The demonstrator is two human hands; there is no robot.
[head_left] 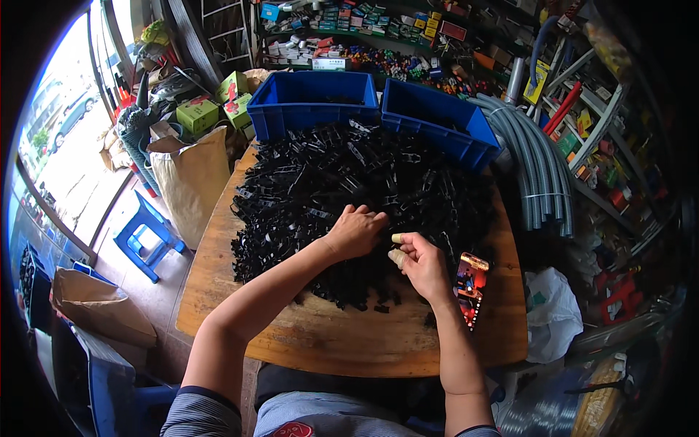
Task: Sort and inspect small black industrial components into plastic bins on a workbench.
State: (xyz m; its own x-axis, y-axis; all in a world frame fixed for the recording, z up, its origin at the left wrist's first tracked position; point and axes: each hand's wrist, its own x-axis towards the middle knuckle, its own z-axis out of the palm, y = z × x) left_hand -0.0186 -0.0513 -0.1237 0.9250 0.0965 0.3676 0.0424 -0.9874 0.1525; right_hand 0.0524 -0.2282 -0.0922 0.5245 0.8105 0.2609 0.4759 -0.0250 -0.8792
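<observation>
A large heap of small black plastic parts (313, 175) covers most of the wooden table (306, 335). My left hand (357, 231) reaches into the middle of the heap, its fingers curled downward. Its fingertips are hidden, so what they grip cannot be made out. Just to the right, my right hand (422, 266) is held over the near side of the heap with its fingers bent. Pale yellow coverings wrap its thumb and forefinger tips, which face each other; anything dark between them blends into the black parts behind.
Two blue plastic bins (313, 113) (437, 131) stand behind the heap. A phone (472, 288) with a lit screen lies by my right forearm. Grey hoses (539, 167) hang at the right; a blue stool (149, 237) and paper sack (193, 182) stand left.
</observation>
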